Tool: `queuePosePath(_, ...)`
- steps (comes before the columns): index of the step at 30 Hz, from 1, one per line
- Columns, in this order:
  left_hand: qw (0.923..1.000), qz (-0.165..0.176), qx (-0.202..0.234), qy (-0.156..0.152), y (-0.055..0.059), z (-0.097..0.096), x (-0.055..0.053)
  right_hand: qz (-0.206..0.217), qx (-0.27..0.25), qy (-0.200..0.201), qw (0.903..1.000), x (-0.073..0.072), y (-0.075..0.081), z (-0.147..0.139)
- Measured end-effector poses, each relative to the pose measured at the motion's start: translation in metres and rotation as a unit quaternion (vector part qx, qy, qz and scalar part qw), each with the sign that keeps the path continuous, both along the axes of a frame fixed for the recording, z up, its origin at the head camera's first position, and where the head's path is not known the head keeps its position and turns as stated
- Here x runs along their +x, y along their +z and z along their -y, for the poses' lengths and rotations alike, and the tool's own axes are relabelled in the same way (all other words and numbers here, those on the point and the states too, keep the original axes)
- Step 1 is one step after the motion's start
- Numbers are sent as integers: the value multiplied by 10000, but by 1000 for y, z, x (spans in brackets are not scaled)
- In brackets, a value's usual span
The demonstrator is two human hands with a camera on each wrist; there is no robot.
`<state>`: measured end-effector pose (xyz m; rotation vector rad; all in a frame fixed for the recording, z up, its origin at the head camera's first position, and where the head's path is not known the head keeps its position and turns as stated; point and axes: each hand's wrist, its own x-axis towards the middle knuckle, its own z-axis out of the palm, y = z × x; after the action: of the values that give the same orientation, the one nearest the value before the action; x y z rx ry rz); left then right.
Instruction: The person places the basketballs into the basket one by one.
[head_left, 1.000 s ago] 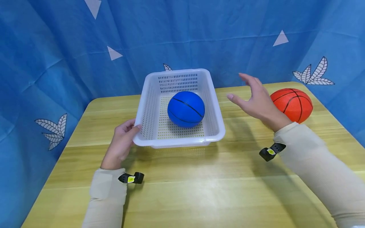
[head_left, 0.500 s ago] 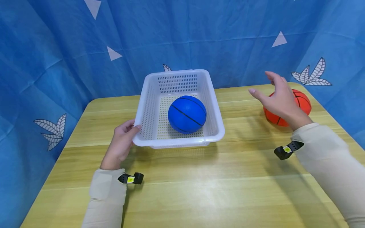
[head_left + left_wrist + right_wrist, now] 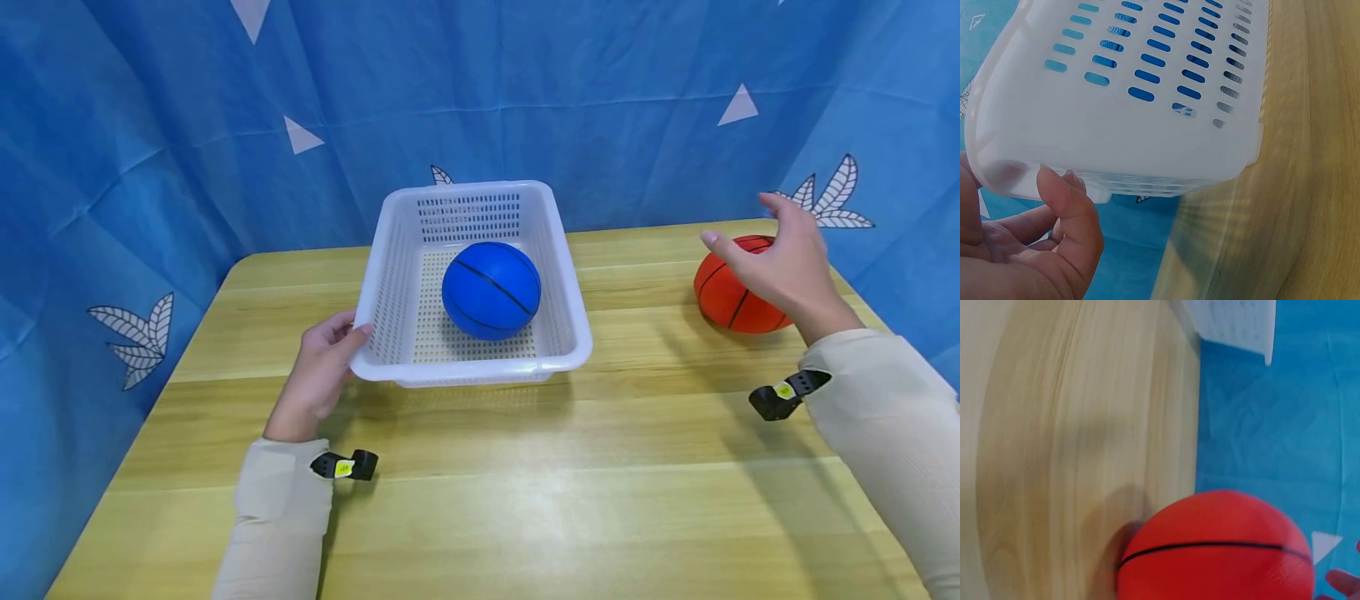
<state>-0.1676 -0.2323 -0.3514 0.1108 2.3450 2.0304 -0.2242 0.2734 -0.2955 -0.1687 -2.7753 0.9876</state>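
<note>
A white plastic basket (image 3: 566, 292) with slotted walls stands at the middle of the table. Inside it lies a blue ball (image 3: 491, 292) with black lines, like a small basketball. My left hand (image 3: 318, 375) grips the basket's left rim near the front corner, the thumb on top. In the left wrist view, curled fingers (image 3: 1072, 219) meet the basket's edge. At the right, my right hand (image 3: 791, 262) hovers at a red mini basketball (image 3: 731, 300), thumb and fingers spread, and hides part of it. Only fingertips (image 3: 1344, 581) show beside this ball in the right wrist view.
The wooden table (image 3: 480, 500) reaches back to a blue curtain (image 3: 525, 83) with white triangles and leaf prints. A black strap with a small camera sits on each sleeved wrist. The red ball lies near the table's right back corner.
My right hand has moved right, from beside the basket to the red ball. The red ball has shifted slightly left. The blue ball has rocked a little inside the basket; my left hand keeps its grip.
</note>
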Motion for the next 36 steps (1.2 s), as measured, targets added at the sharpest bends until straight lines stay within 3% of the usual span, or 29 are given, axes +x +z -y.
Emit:
queuePosePath(14,10000,-38,6,-13,-1,0,1,328,-124,-565,9978,-2,-20,-25)
queuePosePath(27,10000,-84,43,-28,-3,0,-1,446,-538,-685,9952,-1,-39,-39)
queuePosePath(36,9999,-104,44,-34,-3,1,-1,369,-513,-666,9958,3,-49,-44)
